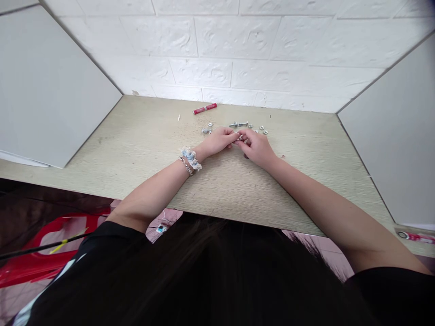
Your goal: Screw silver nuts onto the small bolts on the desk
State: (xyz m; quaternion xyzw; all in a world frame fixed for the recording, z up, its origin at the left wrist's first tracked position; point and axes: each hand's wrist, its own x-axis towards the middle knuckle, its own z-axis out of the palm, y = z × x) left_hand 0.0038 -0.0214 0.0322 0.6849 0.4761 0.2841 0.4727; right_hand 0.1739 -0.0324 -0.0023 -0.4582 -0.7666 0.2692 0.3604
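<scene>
My left hand (219, 140) and my right hand (256, 147) meet low over the table, thumbs and fingers closed in a pinch. A small shiny metal piece (240, 138) shows between the fingertips of both. Fingers cover most of it, so whether it is a bolt, a nut or both is unclear. Just beyond the hands lie a bolt with a nut (234, 124) and another bolt (243, 123). Several loose nuts (261, 128) are scattered past my right hand. By my left hand are more bolts (205, 131) and a single nut (210, 124).
A red tube (204, 108) lies farther back on the wooden table (152, 136), near the white brick wall (214, 72). Grey panels stand at the left (50, 86) and right (397, 127). Another red tube (418, 237) is at the far right. A red chair (37, 249) stands below left.
</scene>
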